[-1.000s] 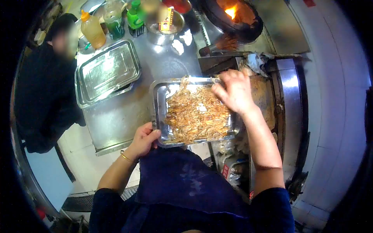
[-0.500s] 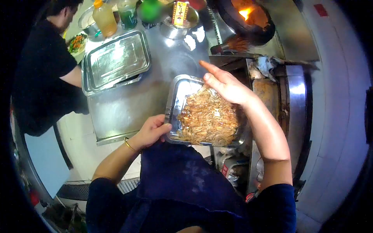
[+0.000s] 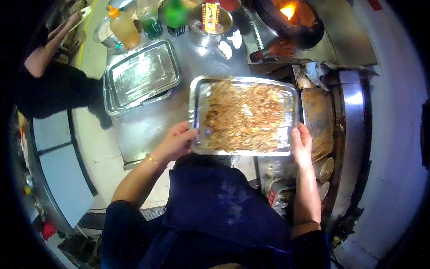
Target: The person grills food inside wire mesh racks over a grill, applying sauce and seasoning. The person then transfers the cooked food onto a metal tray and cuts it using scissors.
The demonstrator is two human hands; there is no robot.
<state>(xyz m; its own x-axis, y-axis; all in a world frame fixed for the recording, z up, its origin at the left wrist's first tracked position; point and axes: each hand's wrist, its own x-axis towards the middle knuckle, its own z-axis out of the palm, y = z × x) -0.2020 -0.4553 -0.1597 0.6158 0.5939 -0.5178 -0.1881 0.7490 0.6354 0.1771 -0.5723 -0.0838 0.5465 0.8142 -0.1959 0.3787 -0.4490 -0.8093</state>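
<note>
A rectangular metal tray (image 3: 195, 107) is held up in front of my body, over the near edge of the steel counter. Across it lies a layer of glossy brown, stringy food (image 3: 244, 117), blurred by motion; it looks like enoki mushrooms. My left hand (image 3: 180, 138) grips the tray's left edge, thumb on the rim and fingers beneath. At the opposite end, my right hand (image 3: 302, 141) is closed on the right edge, with its thumb on the rim.
Stacked empty trays (image 3: 143, 74) lie on the steel counter (image 3: 134, 134). Behind them stand a squeeze bottle (image 3: 124, 29) with an orange cap and a metal bowl (image 3: 207, 38) holding a yellow box. A flame burns in a round stove (image 3: 309, 27) at upper right, beside a brush (image 3: 275, 50). Another person (image 3: 49, 85) stands at left.
My right hand has come down from above the food and taken hold of the tray's right edge. The tray is now more level. The other person has moved away, carrying a white plate.
</note>
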